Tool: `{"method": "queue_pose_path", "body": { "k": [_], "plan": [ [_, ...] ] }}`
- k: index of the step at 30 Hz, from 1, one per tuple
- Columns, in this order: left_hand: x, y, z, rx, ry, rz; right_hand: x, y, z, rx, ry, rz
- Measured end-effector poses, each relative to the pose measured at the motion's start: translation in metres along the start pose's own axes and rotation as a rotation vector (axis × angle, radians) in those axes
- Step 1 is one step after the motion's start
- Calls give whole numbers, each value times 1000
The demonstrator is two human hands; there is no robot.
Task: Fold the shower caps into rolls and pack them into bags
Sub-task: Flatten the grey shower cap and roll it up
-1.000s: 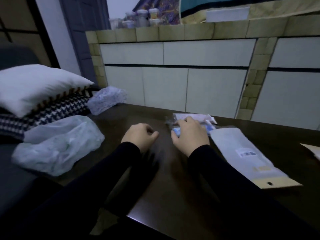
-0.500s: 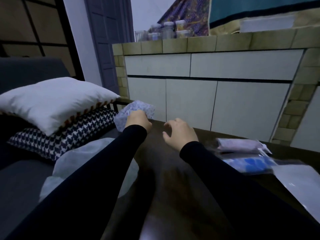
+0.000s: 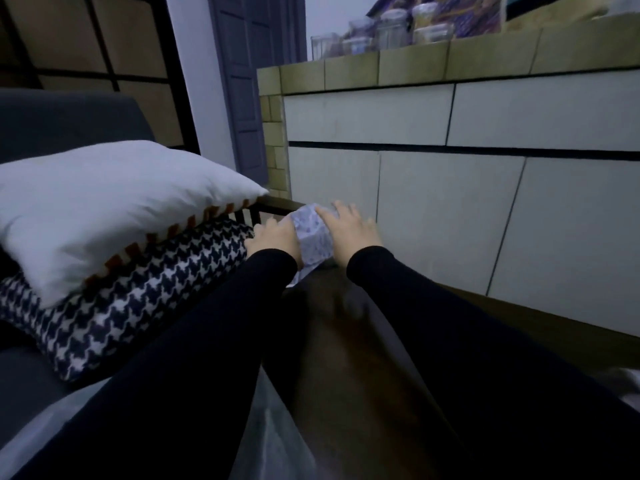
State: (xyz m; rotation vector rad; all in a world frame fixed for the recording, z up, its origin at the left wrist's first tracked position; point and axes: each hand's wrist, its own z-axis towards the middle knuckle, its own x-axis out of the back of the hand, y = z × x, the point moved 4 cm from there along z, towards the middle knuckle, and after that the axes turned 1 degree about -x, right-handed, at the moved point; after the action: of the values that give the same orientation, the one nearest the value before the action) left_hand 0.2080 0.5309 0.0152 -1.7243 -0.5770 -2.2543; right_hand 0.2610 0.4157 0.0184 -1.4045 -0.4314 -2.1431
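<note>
A crumpled shower cap (image 3: 311, 239), white with a pale blue print, lies at the far left corner of the dark table (image 3: 346, 341). My left hand (image 3: 275, 237) grips its left side with curled fingers. My right hand (image 3: 349, 230) lies on its right side with the fingers spread over it. Both arms in black sleeves stretch forward across the table. The bags are out of view.
A white pillow (image 3: 114, 202) rests on a houndstooth cushion (image 3: 138, 292) on the grey sofa at the left. A clear plastic bag (image 3: 273, 427) lies under my arms at the table's near left edge. A tiled counter (image 3: 450, 123) with jars (image 3: 388, 29) stands behind.
The view has swung left and the filled bags have left the frame. My right hand moved from the table onto the shower cap, joining my left hand, which kept its hold.
</note>
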Motion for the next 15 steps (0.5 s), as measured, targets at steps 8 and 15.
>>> {"method": "queue_pose_path", "body": {
  "k": [8, 15],
  "plan": [
    [3, -1, 8, -85, 107, -35, 2, 12, -3, -15, 118, 13],
    [86, 32, -36, -184, 271, -129, 73, 41, -60, -64, 255, 192]
  ]
}}
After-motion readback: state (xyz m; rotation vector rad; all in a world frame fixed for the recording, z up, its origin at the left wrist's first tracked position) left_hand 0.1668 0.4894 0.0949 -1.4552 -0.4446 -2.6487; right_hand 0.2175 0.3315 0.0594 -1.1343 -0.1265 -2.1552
